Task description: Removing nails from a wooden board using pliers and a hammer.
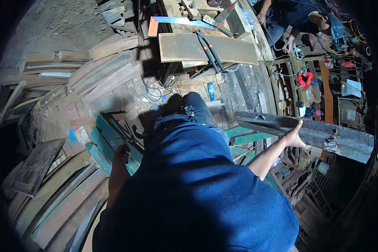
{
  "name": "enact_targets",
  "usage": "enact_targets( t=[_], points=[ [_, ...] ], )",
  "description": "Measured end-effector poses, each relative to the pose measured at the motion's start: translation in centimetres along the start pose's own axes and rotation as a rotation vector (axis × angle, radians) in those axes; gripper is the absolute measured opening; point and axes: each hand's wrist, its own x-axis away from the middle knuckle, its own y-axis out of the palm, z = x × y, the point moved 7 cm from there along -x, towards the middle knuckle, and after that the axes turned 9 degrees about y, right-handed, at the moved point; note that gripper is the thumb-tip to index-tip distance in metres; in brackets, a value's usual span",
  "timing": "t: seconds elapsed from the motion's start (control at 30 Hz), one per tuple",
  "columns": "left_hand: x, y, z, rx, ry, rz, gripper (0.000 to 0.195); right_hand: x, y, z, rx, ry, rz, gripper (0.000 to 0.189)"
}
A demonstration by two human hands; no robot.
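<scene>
My right hand [295,138] grips a long, dark, weathered wooden beam [349,141] by its edge, out to my right, with the thumb over the top. My left hand [123,153] is low on the left, closed around the dark handle of a tool whose kind I cannot tell; its curved dark end [139,132] shows beside green-painted boards [105,141]. Ahead, black pincers with orange bands [208,50] lie on a wide plank [179,47]. Behind them a try square with an orange stock [153,26] rests on the workbench.
Stacked boards [56,204] and planks [107,75] line the left. A cable [154,91] and a blue bottle [211,91] are on the wooden floor. At the upper right a co-worker [289,19] handles a pale cord [297,52], near a red object [304,78].
</scene>
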Motion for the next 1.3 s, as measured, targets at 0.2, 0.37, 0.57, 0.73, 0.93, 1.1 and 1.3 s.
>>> enact_targets(
  t=[0.2, 0.37, 0.57, 0.73, 0.93, 1.1, 1.3],
  points=[
    [3.3, 3.3, -2.1, 0.165, 0.179, 0.032, 0.013, -1.3, 3.4, 4.0, 0.057, 0.137, 0.095, 0.127],
    [6.3, 7.2, -4.0, -0.426, 0.495, 0.12, 0.018, -1.0, 8.0, 4.2, -0.06, 0.382, -0.058, 0.126],
    [5.0, 4.5, -5.2, -0.793, 0.629, 0.233, 0.01, -3.1, 14.7, 8.0, -0.003, 0.397, -0.128, 0.117],
    [6.7, 5.6, -8.6, -0.39, 0.483, 0.055, 0.01, -0.9, 16.1, 8.1, 0.153, 0.463, -0.257, 0.117],
    [9.5, 8.1, -9.4, -0.613, 0.538, 0.151, 0.01, 0.6, 18.9, 13.2, 0.146, 0.392, -0.3, 0.113],
    [11.4, 12.5, -10.0, -0.614, 0.559, 0.195, 0.01, 0.8, 20.9, 15.9, 0.208, 0.461, -0.294, 0.119],
    [10.4, 13.0, -9.3, -0.705, 0.448, 0.545, 0.013, -2.4, 26.0, 16.4, 0.281, 0.397, -0.222, 0.127]
  ],
)
